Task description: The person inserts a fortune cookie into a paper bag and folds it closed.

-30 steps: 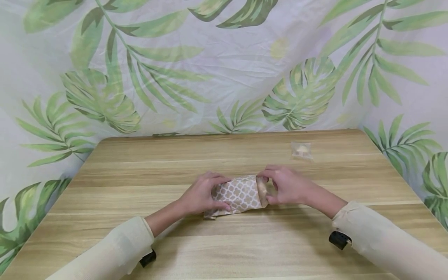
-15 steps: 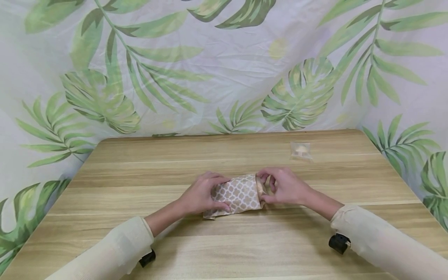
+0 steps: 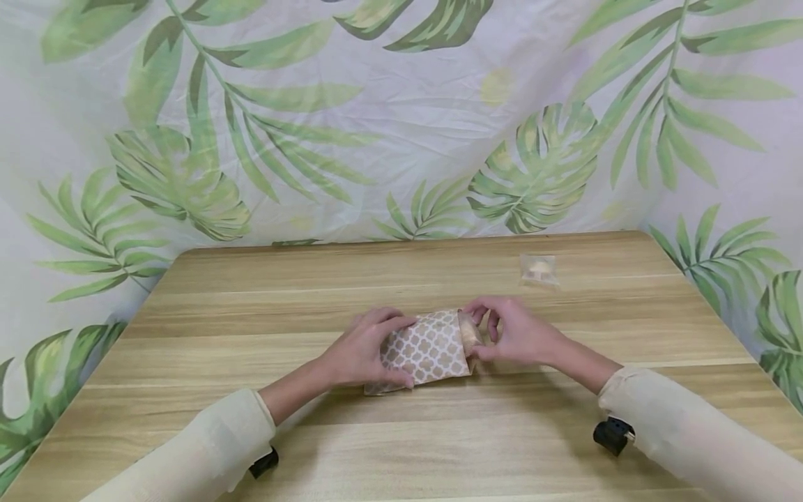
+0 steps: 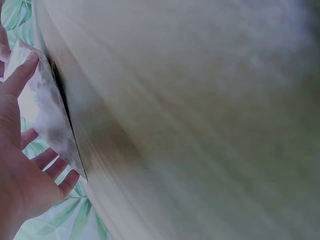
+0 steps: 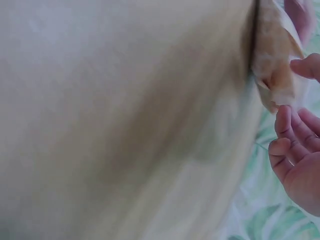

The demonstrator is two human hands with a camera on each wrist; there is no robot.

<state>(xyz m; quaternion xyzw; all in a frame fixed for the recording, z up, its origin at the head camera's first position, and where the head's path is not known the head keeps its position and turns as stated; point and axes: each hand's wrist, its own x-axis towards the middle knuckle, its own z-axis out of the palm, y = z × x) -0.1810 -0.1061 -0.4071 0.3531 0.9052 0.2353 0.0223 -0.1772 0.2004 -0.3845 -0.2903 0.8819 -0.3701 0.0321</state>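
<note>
A tan paper bag (image 3: 431, 346) with a white lattice print lies on its side at the middle of the table. My left hand (image 3: 360, 354) grips its closed left end, thumb on the near side and fingers on the far side. At the open right end, the thumb and fingers of my right hand (image 3: 519, 336) hold the mouth, where a crinkled pale-brown bulge (image 3: 469, 333) shows. The right wrist view shows the bag's crumpled mouth (image 5: 274, 60) between thumb and fingertips. In the left wrist view the bag's printed side (image 4: 47, 107) spans the left hand.
A small clear packet (image 3: 538, 270) with something pale inside lies farther back on the right of the wooden table (image 3: 401, 439). Behind the table hangs a leaf-printed cloth (image 3: 414, 139). Dark wrist devices (image 3: 613, 435) sit under both sleeves.
My right fingers have shifted slightly at the bag's mouth, and the pale-brown bulge there looks rounder. The left hand keeps its hold, and the bag has barely moved.
</note>
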